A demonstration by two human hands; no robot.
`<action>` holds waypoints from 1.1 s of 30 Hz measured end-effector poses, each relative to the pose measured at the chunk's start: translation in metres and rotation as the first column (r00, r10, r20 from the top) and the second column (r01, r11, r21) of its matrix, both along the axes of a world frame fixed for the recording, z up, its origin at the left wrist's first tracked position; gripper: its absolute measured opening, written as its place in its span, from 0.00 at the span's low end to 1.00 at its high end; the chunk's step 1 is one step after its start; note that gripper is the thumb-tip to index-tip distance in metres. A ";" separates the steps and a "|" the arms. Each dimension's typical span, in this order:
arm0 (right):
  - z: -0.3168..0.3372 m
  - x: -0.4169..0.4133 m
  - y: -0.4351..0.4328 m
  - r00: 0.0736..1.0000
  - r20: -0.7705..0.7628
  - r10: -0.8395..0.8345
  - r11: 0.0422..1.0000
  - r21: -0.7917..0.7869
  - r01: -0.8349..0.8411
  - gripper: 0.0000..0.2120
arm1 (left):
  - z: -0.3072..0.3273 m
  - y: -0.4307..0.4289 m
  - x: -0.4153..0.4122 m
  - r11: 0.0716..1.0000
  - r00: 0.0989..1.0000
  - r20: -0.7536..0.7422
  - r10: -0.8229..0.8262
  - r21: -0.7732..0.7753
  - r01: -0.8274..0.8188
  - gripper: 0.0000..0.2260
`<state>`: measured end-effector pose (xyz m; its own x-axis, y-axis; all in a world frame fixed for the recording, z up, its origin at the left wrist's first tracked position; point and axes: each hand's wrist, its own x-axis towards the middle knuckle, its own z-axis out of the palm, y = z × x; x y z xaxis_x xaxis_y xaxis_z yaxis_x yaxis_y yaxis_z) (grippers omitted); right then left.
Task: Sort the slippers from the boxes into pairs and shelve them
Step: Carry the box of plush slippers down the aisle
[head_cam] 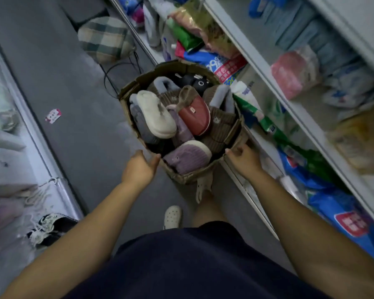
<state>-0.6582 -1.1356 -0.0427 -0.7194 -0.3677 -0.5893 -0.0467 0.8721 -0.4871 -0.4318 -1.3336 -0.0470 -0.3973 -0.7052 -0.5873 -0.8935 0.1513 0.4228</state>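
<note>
both bare arms reach forward and down from the bottom corners to the box (188, 179), which stands on the grey floor (73, 93) against the foot of the shelf (268, 67) on the right. the hands are well apart, one at each near corner of the box.

the left hand (139, 168) sits at the box's left near side, back of the hand up, thumb straight and touching the rim. its fingers point down out of sight, so whether they grip the wall can't be told. the right hand (245, 159) is at the right near corner, wrist bent inward, fingers (235, 151) curled over the cardboard flap there and holding it.

the box is full of loose slippers, unpaired: a cream one (156, 114) sole-up on the left, a red one (194, 114) in the middle, a purple one (187, 156) nearest the hands, brown corduroy ones (221, 128) on the right and a black one (194, 80) at the far end.

a white clog (172, 216) shows below the box, on the person's foot. a plaid cushion (106, 38) lies further up the aisle.
</note>
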 end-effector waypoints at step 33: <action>-0.114 0.038 0.068 0.805 0.266 -0.530 0.847 0.120 0.518 0.07 | -0.141 0.082 0.028 0.834 0.898 -0.044 0.438 0.393 -0.387 0.14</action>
